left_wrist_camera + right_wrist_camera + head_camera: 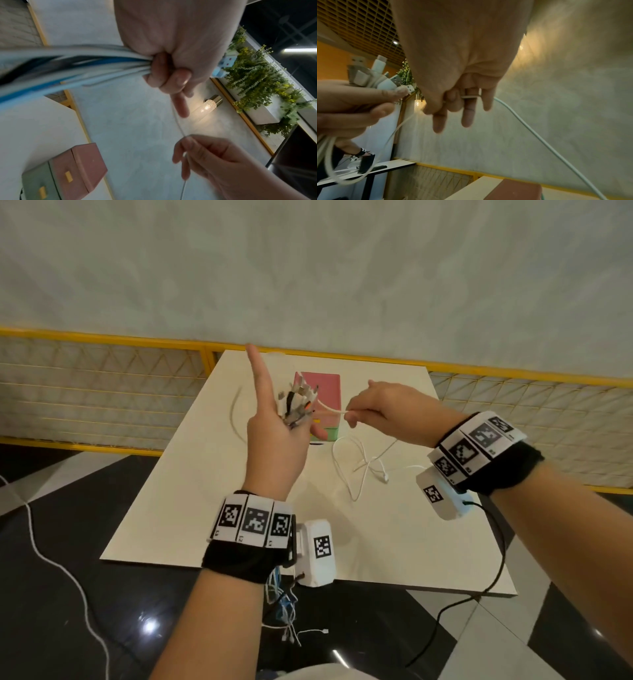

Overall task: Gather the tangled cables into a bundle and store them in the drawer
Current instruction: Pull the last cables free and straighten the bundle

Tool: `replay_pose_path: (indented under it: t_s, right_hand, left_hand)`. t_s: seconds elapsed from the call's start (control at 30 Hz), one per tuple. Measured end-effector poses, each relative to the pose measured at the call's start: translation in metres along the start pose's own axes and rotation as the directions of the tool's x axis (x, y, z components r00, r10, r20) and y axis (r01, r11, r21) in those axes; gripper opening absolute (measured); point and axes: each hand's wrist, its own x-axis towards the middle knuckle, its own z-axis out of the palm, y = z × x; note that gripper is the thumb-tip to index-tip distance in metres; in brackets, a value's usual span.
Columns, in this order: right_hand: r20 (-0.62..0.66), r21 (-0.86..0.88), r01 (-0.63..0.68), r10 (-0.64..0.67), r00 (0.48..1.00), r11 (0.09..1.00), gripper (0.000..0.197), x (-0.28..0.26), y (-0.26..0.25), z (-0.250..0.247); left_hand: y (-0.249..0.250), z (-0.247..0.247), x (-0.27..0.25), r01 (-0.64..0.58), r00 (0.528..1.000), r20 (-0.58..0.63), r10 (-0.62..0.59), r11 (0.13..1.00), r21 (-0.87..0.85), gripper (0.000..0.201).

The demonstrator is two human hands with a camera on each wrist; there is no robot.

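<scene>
Above table (191,474), left hand (274,440) grips cables (298,405); right hand (387,416) pinches 1.

- A pale grey-green wall (308,268) fills the far side, mottled like plaster;
- a yellow rail (102,338) tops a lattice fence (102,392) along the foot of the wall;
- the cream counter (212,508) stands against that fence;
- the floor (68,577) is glossy, in black and white tiles, with light glinting off it;
- a lit glass lamp (208,106) glows on the wall beside a white planter (262,112) of green and yellow sprigs;
- a wooden grid ceiling (359,24) carries a small spotlight (395,42).
</scene>
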Motion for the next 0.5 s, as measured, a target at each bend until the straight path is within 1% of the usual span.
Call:
replay_pose_path:
  t_s: [0.03, 0.07, 0.1, 0.13, 0.17, 0.2, 0.27, 0.3, 0.33, 0.37, 0.4, 0.43, 0.47, 0.5]
  right_hand:
    - [0.033, -0.042, -0.048, 0.050, 0.998, 0.998, 0.026, 0.001, 0.001, -0.004]
    - [0.056, -0.070, -0.076, 0.080, 0.995, 0.995, 0.027, 0.002, 0.001, -0.005]
    - [0.069, -0.077, -0.080, 0.086, 0.994, 0.994, 0.027, 0.002, 0.001, -0.006]
    - [0.074, -0.067, -0.060, 0.065, 0.995, 0.996, 0.027, 0.003, -0.001, -0.006]
    - [0.069, -0.050, -0.019, 0.023, 0.997, 0.999, 0.025, 0.004, -0.005, -0.006]
    - [0.057, -0.028, 0.029, -0.027, 0.998, 0.999, 0.024, 0.006, -0.008, -0.005]
    - [0.020, 0.011, 0.093, -0.094, 0.995, 0.996, 0.020, 0.010, -0.011, -0.007]
    - [-0.001, 0.013, 0.101, -0.101, 0.995, 0.995, 0.021, 0.011, -0.012, -0.008]
    - [-0.023, 0.019, 0.089, -0.089, 0.996, 0.996, 0.023, 0.010, -0.010, -0.010]
    - [-0.042, 0.042, 0.050, -0.048, 0.998, 0.998, 0.024, 0.009, -0.005, -0.011]
    - [-0.053, 0.077, -0.015, 0.019, 0.998, 0.997, 0.025, 0.006, 0.003, -0.010]
    - [-0.050, 0.106, -0.096, 0.101, 0.994, 0.990, 0.027, 0.002, 0.013, -0.009]
    - [-0.037, 0.117, -0.175, 0.181, 0.983, 0.978, 0.029, -0.004, 0.023, -0.007]
    - [-0.022, 0.113, -0.235, 0.239, 0.971, 0.965, 0.030, -0.010, 0.031, -0.004]
  left_hand:
    - [-0.001, -0.001, 0.001, -0.005, 0.999, -0.035, 0.004, 1.000, -0.008, 0.087]
    - [0.000, -0.003, 0.003, 0.008, 0.999, -0.052, -0.008, 1.000, 0.015, 0.074]
    - [0.000, -0.003, 0.005, 0.025, 0.999, -0.048, -0.021, 0.997, 0.067, 0.054]
    - [0.001, -0.003, 0.006, 0.041, 0.999, -0.025, -0.038, 0.991, 0.129, 0.034]
    - [0.000, -0.001, 0.006, 0.060, 0.998, 0.022, -0.065, 0.983, 0.174, 0.020]
    - [0.000, 0.001, 0.006, 0.085, 0.990, 0.094, -0.104, 0.978, 0.193, 0.018]
    - [-0.004, 0.005, 0.003, 0.159, 0.946, 0.249, -0.208, 0.966, 0.205, 0.031]
    - [-0.006, 0.006, 0.002, 0.187, 0.930, 0.280, -0.238, 0.962, 0.199, 0.033]
    - [-0.008, 0.005, 0.002, 0.204, 0.933, 0.262, -0.246, 0.963, 0.178, 0.031]
    - [-0.009, 0.003, 0.003, 0.215, 0.950, 0.196, -0.242, 0.965, 0.148, 0.027]
    - [-0.011, -0.002, 0.006, 0.231, 0.966, 0.093, -0.241, 0.967, 0.105, 0.025]
    - [-0.011, -0.010, 0.010, 0.243, 0.970, -0.026, -0.242, 0.969, 0.053, 0.022]
    - [-0.011, -0.018, 0.015, 0.253, 0.959, -0.131, -0.252, 0.967, -0.010, 0.021]
    - [-0.012, -0.027, 0.019, 0.257, 0.943, -0.203, -0.263, 0.965, -0.056, 0.023]
